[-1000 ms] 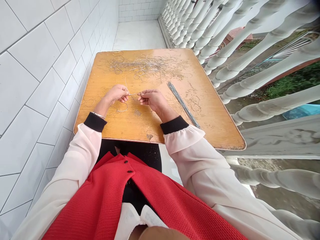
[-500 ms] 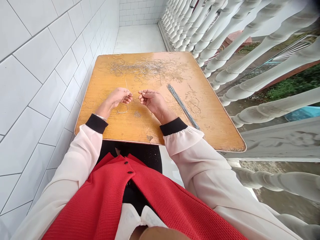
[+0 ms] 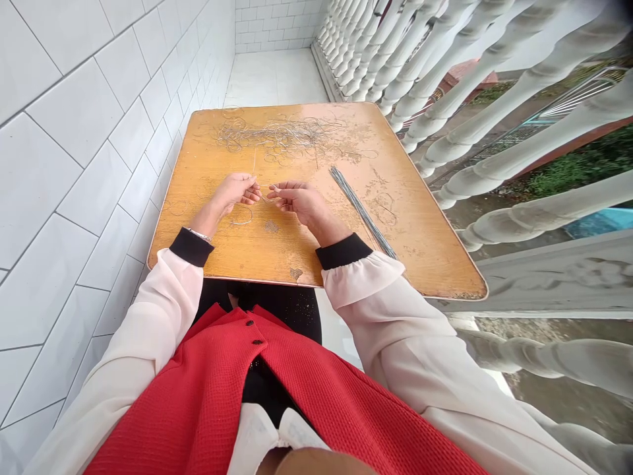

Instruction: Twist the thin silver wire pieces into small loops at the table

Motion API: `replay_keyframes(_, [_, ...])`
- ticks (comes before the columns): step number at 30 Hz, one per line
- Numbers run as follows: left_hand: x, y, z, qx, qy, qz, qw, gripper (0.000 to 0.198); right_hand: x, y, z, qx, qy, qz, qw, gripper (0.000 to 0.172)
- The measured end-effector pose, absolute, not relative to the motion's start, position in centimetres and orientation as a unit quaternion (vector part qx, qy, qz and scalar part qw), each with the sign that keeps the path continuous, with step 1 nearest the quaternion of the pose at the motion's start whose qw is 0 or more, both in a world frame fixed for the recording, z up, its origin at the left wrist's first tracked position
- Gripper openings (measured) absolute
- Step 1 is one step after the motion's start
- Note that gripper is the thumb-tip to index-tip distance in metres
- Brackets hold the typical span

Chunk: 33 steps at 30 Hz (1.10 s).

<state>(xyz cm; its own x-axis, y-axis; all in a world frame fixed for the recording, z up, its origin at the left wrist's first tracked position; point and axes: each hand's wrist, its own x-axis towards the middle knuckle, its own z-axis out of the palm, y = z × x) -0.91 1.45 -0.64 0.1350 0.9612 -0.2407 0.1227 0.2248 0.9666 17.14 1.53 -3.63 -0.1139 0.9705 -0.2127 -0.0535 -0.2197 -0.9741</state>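
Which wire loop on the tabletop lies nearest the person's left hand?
The small loose wire loop just below the left hand; another wire loop lies farther left, and the tangled wire heap sits far up the table.

And look at that: the thin wire (image 3: pixel 255 161) disappears between the left grip (image 3: pixel 236 191) and the right grip (image 3: pixel 297 203), its path lost in the curled fingers! Toward the far side of the surface (image 3: pixel 425 251), the wire tangle (image 3: pixel 281 134) is far too fine to follow strand by strand. The straight wire bundle (image 3: pixel 363 211) can't be counted, and below the surface, a tan shape (image 3: pixel 321 464) is cut off by the frame's bottom edge!
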Motion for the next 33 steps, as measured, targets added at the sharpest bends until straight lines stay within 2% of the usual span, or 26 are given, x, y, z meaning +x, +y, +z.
replay_keyframes(2, [-0.7, 1.3, -0.6, 0.502, 0.545, 0.367, 0.563, 0.04, 17.1, 1.5, -3.7, -0.517, -0.502, 0.538, 0.437, 0.007])
replay_keyframes(6, [-0.1, 1.1, -0.6, 0.51, 0.547, 0.365, 0.555, 0.041, 16.5, 1.3, -3.8, -0.509, -0.583, 0.463, 0.431, 0.016])
replay_keyframes(13, [0.0, 1.1, -1.3, 0.539, 0.513, 0.358, 0.565, 0.039, 15.9, 1.2, -3.7, -0.496, -0.601, 0.447, 0.438, 0.033])
replay_keyframes(16, [-0.1, 1.0, -1.5, 0.567, 0.478, 0.346, 0.575, 0.03, 16.0, 1.4, -3.7, -0.488, -0.567, 0.455, 0.482, 0.039])
replay_keyframes(19, [0.1, 1.0, -2.0, 0.607, 0.469, 0.336, 0.547, 0.01, 16.2, 1.5, -3.7, -0.483, -0.54, 0.468, 0.506, 0.04])
replay_keyframes(22, [0.3, 1.3, -2.6, 0.685, 0.475, 0.315, 0.454, 0.015, 16.3, 1.5, -3.7, -0.489, -0.513, 0.485, 0.512, 0.038])
replay_keyframes(26, [0.7, 1.0, -2.6, 0.807, 0.483, 0.269, 0.206, 0.01, 16.3, 1.7, -3.6, -0.5, -0.493, 0.489, 0.518, 0.035])
replay_keyframes(28, [1.0, 0.4, -2.2, 0.827, 0.499, 0.229, 0.124, 0.012, 16.4, 1.7, -3.5, -0.502, -0.49, 0.48, 0.527, 0.036])
replay_keyframes(33, [2.2, -1.2, -1.4, 0.836, 0.525, 0.137, 0.082, 0.02, 16.8, 2.0, -3.5, -0.513, -0.487, 0.445, 0.549, 0.038])
